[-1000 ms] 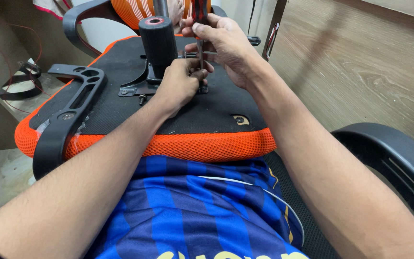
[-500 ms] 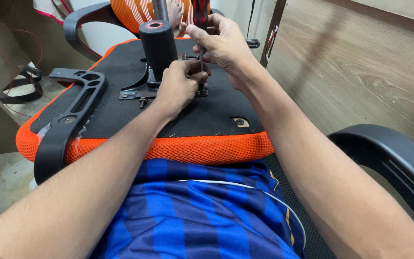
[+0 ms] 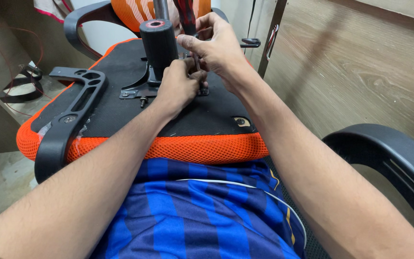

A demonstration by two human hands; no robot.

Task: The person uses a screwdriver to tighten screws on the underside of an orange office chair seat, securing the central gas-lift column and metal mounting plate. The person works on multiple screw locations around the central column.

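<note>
R hand point(image 3: 216, 45): fingers curled tight round a screwdriver point(image 3: 186, 14), dark handle w/ red, held upright; shaft runs down betw. both hands to the metal plate, tip hidden.
L hand point(image 3: 178, 86): fingers pinched together low at the screwdriver shaft, knuckles up, resting on the plate area; what it pinches can't be seen.
Seat point(image 3: 120, 103): office chair seat upside down, lying across the person's lap; black fabric underside, orange mesh edge point(image 3: 192, 148) w/ fine weave.
Mechanism plate point(image 3: 137, 88): dark metal, flat, bolted at seat centre; one bolt point(image 3: 143, 101) stands just beside L hand.
Gas cylinder point(image 3: 158, 45): black, round, upright from the plate, red ring on top; just left of both hands, partly blocks view of the plate.
Armrest point(image 3: 70, 120): black plastic, slotted, on the seat's left edge.
Around: orange mesh backrest point(image 3: 135, 12) behind; second black armrest point(image 3: 389, 153) at right; wood-look floor point(image 3: 360, 72); blue striped shirt point(image 3: 202, 211) below.
</note>
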